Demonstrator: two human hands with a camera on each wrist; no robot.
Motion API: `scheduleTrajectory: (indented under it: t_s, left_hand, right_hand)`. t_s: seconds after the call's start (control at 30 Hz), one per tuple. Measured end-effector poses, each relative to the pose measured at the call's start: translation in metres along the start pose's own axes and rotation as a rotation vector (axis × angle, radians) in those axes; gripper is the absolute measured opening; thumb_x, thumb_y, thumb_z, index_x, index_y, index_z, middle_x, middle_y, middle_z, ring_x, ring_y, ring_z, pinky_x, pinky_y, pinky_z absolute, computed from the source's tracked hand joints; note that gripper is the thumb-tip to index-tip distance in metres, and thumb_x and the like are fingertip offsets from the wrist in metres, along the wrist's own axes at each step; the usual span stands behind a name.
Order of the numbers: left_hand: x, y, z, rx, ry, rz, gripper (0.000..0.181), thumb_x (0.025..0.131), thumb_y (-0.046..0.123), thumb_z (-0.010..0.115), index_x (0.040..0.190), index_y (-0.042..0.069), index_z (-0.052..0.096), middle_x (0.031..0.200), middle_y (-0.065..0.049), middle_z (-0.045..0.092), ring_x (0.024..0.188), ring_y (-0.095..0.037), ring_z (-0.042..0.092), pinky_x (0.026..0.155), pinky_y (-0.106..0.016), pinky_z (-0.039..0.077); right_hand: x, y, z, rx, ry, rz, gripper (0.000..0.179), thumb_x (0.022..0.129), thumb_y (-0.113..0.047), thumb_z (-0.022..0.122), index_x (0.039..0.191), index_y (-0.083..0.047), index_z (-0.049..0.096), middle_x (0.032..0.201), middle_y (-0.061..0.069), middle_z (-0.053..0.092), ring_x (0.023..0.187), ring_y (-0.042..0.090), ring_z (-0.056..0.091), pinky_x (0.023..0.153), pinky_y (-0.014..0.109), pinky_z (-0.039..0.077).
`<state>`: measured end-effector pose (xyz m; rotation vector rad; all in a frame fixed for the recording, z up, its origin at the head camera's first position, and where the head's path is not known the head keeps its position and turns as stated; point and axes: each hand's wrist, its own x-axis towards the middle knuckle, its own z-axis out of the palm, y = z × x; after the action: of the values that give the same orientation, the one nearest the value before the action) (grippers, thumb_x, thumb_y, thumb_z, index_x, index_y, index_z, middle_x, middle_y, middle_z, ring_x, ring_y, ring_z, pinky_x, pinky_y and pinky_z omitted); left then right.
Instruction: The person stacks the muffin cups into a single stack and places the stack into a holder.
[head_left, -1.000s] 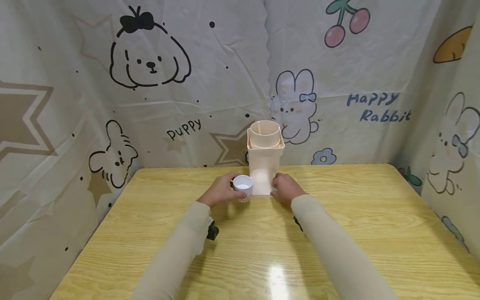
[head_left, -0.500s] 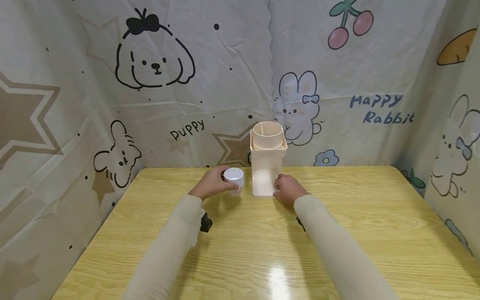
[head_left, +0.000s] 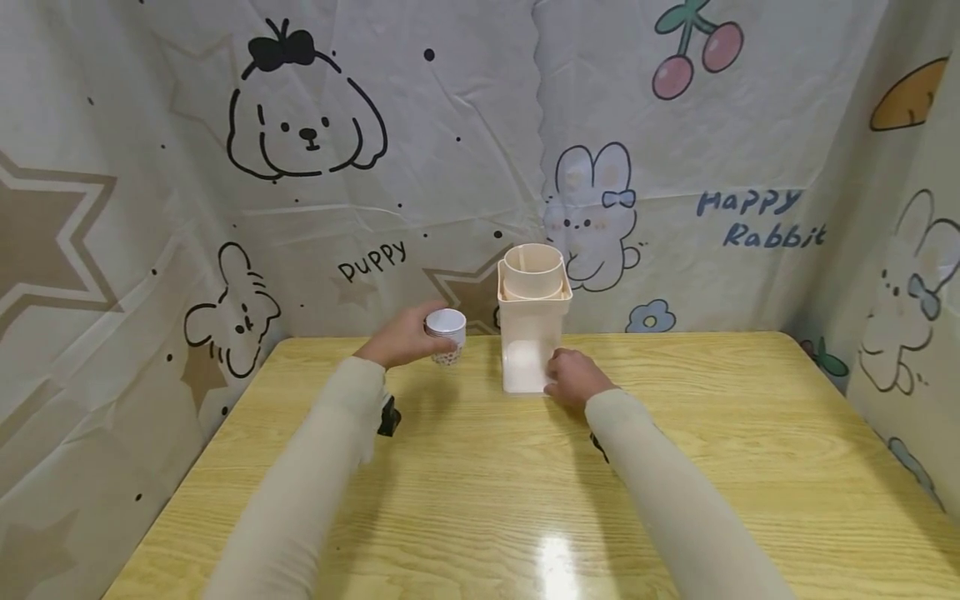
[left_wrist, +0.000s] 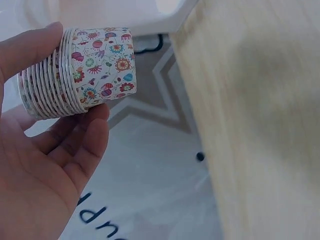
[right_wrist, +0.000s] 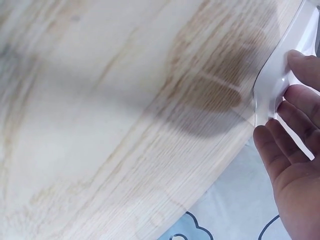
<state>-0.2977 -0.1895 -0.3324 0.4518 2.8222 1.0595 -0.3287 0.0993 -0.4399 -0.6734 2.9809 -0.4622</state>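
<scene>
In the head view my left hand (head_left: 405,337) holds a stack of nested paper cups (head_left: 447,337) upright above the table's back edge. The left wrist view shows the cups' colourful flower print (left_wrist: 104,65) and rolled rims, with the thumb on one side and curled fingers on the other. Right of the stack stands a cream plastic dispenser (head_left: 513,321), a square body with a round tube (head_left: 532,279) rising from its top. My right hand (head_left: 577,379) pinches the lower right edge of the dispenser; in the right wrist view thumb and fingers lie along its pale wall (right_wrist: 270,85).
The dispenser stands near the back edge of the wood-grain table (head_left: 480,483). Behind and beside the table hangs a cartoon-printed cloth (head_left: 450,167).
My left hand has moved left, away from the dispenser, and up, carrying the cup stack. The right hand stays at the dispenser's side.
</scene>
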Motion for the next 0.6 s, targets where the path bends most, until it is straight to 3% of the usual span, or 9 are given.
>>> scheduleTrajectory:
  t_s: [0.27, 0.6]
  left_hand:
    - [0.01, 0.024, -0.033, 0.059, 0.042, -0.014, 0.073, 0.089, 0.025, 0.067, 0.153, 0.007, 0.036, 0.14, -0.02, 0.054, 0.115, -0.032, 0.057, 0.099, -0.049, 0.049]
    - [0.021, 0.058, -0.05, 0.104, 0.082, -0.059, 0.07, 0.089, 0.027, 0.065, 0.15, 0.005, 0.039, 0.141, -0.02, 0.054, 0.119, -0.033, 0.055, 0.102, -0.049, 0.047]
  right_hand:
    - [-0.001, -0.001, -0.001, 0.029, -0.022, 0.031, 0.013, 0.086, -0.016, 0.073, 0.078, -0.007, 0.067, 0.105, 0.011, 0.066, 0.084, 0.022, 0.054, 0.084, 0.039, 0.051]
    - [-0.001, -0.003, -0.002, 0.039, -0.009, 0.03, 0.014, 0.086, -0.014, 0.073, 0.076, -0.007, 0.067, 0.104, 0.011, 0.066, 0.084, 0.021, 0.055, 0.082, 0.039, 0.051]
